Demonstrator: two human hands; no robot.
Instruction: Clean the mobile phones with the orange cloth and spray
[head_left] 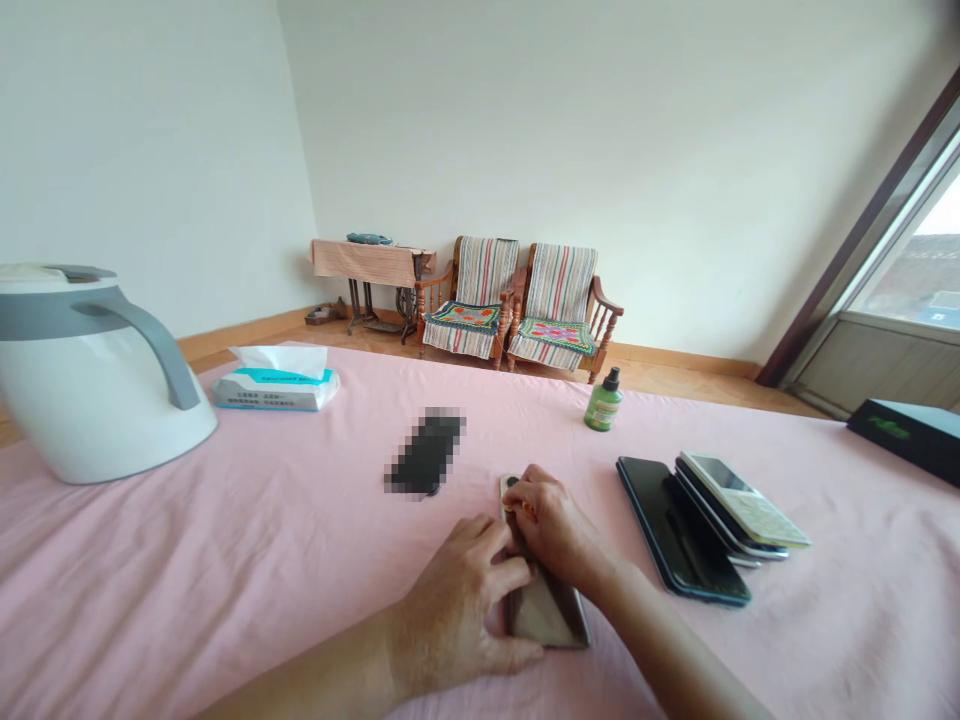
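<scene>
A shiny, brownish phone lies on the pink cloth with a round dark camera spot near its far end. My left hand grips its left side, the thumb along the near edge and the fingers over the back. My right hand is closed over the far part, fingertips pressed together beside the camera spot. A bit of orange shows between those fingers; what it is, I cannot make out. The middle of the phone is hidden by my hands. Beyond them to the left lies a dark, phone-like object, blurred by pixels.
Right of my hands lie a dark phone and a small stack of phones. A green spray bottle stands behind. At left are a tissue pack and a large white jug; a black box sits far right.
</scene>
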